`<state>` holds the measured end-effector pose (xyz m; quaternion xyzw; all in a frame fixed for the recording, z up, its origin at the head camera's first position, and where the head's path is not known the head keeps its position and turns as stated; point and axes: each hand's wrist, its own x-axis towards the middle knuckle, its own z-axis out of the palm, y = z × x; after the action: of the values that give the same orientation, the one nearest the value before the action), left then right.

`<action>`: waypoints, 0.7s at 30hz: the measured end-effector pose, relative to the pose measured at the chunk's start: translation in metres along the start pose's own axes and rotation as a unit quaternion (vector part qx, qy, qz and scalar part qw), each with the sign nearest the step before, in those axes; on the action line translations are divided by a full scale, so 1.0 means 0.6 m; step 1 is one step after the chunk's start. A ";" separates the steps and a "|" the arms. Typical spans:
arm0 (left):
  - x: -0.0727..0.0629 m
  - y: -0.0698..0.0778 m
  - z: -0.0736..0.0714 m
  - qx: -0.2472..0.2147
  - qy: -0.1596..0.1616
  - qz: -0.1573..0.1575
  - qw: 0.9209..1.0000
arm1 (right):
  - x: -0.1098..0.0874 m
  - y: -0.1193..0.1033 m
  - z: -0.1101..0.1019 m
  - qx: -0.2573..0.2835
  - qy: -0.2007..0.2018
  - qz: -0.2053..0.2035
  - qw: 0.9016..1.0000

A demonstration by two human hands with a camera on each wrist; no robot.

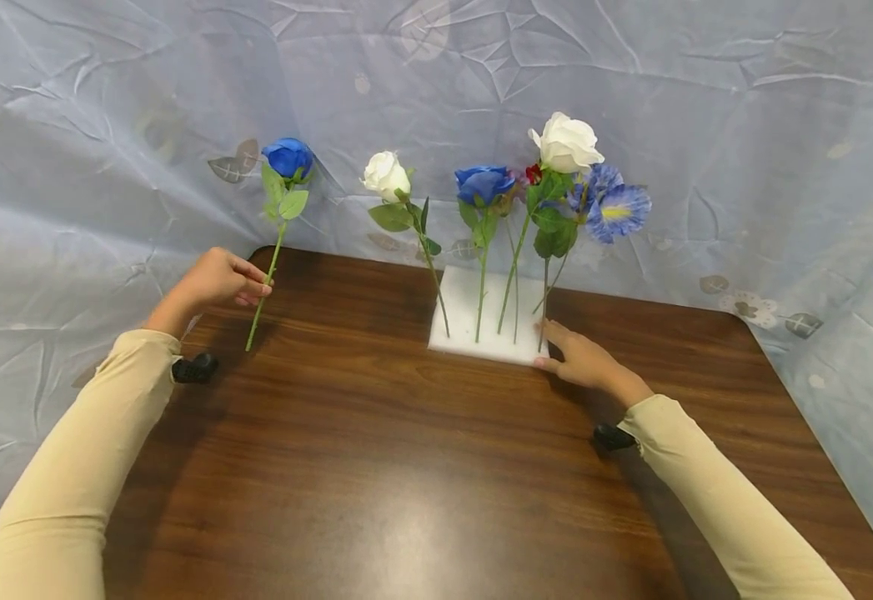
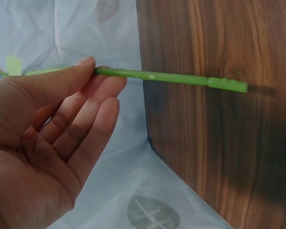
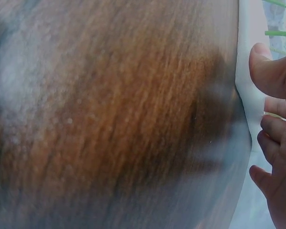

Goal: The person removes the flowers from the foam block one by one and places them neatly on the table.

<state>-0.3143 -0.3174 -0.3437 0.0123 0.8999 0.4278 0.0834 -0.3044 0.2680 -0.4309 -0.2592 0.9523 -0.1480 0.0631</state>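
Observation:
Between thumb and fingertips, my left hand pinches the green stem of a blue artificial rose, held upright over the table's back left corner. In the left wrist view the stem sticks out past the thumb, its lower end free; the bloom is mostly out of that view. My right hand rests at the right front corner of a white foam block, thumb toward its front and fingers along its side. Standing in the foam are a small white rose, a blue rose, a large white rose and a blue iris.
A dark red bloom shows partly behind the large white rose. The brown wooden table extends in front of the foam. Wrinkled grey-blue cloth hangs behind the table and at both sides. Each wrist carries a small black device.

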 end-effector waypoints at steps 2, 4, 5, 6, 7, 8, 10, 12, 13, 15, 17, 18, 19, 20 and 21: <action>-0.003 -0.005 -0.005 -0.015 -0.016 -0.010 1.000 | 0.001 0.002 0.000 -0.002 -0.001 0.000 1.000; -0.005 -0.010 -0.009 -0.026 -0.028 -0.018 0.999 | 0.001 0.004 0.001 -0.004 -0.004 0.000 1.000; -0.006 -0.012 -0.011 -0.027 -0.033 -0.022 0.999 | 0.001 0.005 0.002 -0.004 -0.004 0.000 1.000; -0.008 -0.015 -0.012 -0.026 -0.038 -0.025 0.999 | 0.001 0.005 0.002 -0.003 -0.006 0.000 1.000; -0.009 -0.017 -0.013 -0.024 -0.043 -0.027 0.998 | 0.001 0.005 0.002 -0.003 -0.005 -0.002 1.000; -0.009 -0.021 -0.015 -0.018 -0.048 -0.027 0.998 | 0.001 0.005 0.002 -0.003 -0.003 -0.004 1.000; -0.011 -0.028 -0.019 -0.003 -0.058 -0.028 0.998 | 0.001 0.006 0.003 -0.001 -0.001 -0.005 1.000; -0.011 -0.038 -0.022 0.010 -0.068 -0.027 0.997 | 0.001 0.006 0.003 -0.001 0.003 -0.009 1.000; -0.011 -0.042 -0.023 0.013 -0.071 -0.029 0.997 | 0.000 0.006 0.003 -0.001 0.006 -0.012 1.000; -0.010 -0.050 -0.024 0.010 -0.073 -0.037 0.997 | 0.000 0.006 0.003 0.000 0.008 -0.012 1.000; -0.009 -0.056 -0.026 0.005 -0.077 -0.046 0.996 | 0.000 0.005 0.003 -0.003 0.009 -0.014 1.000; -0.009 -0.059 -0.027 0.002 -0.079 -0.050 0.996 | 0.000 0.004 0.002 -0.005 0.009 -0.014 1.000; -0.010 -0.059 -0.028 0.001 -0.081 -0.055 0.995 | -0.001 0.003 0.002 -0.005 0.007 -0.012 1.000; -0.010 -0.060 -0.030 0.000 -0.084 -0.061 0.995 | 0.000 0.003 0.002 -0.006 0.005 -0.010 1.000; -0.011 -0.060 -0.032 0.001 -0.088 -0.064 0.994 | 0.000 0.003 0.002 -0.008 0.003 -0.008 1.000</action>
<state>-0.3089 -0.3555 -0.3586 -0.0077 0.8883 0.4182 0.1895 -0.3052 0.2694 -0.4324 -0.2666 0.9516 -0.1421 0.0569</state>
